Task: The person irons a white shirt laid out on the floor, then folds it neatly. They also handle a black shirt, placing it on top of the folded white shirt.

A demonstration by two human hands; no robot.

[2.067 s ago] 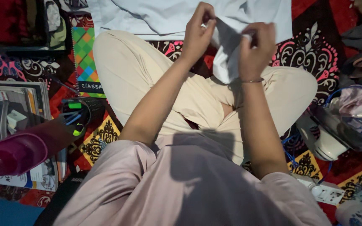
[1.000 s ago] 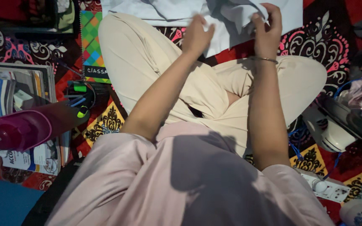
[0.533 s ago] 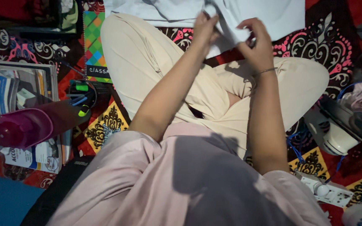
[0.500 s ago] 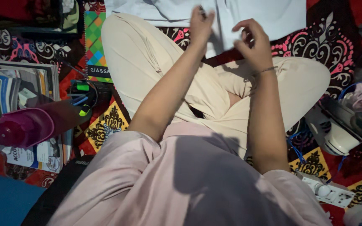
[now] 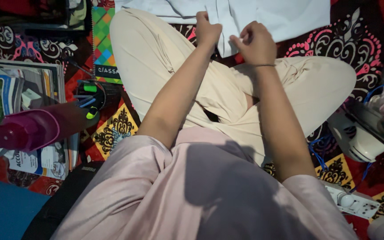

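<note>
- The white cloth [image 5: 263, 15] is spread on the patterned rug [image 5: 334, 44], just beyond the fingertips of both hands.
- The left hand [image 5: 207, 30] is curled at the cloth's edge; whether fabric is pinched cannot be told.
- The right hand [image 5: 254, 43] is loosely clenched, just short of the cloth.
- Well to the left of the fingers, pens and a green highlighter are held in a black mesh pen holder [image 5: 96, 95], beside a magenta bottle [image 5: 32, 129].

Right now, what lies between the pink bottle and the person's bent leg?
In the head view, a black mesh pen holder with coloured pens lies between the pink bottle and the leg, on the patterned rug.
</note>
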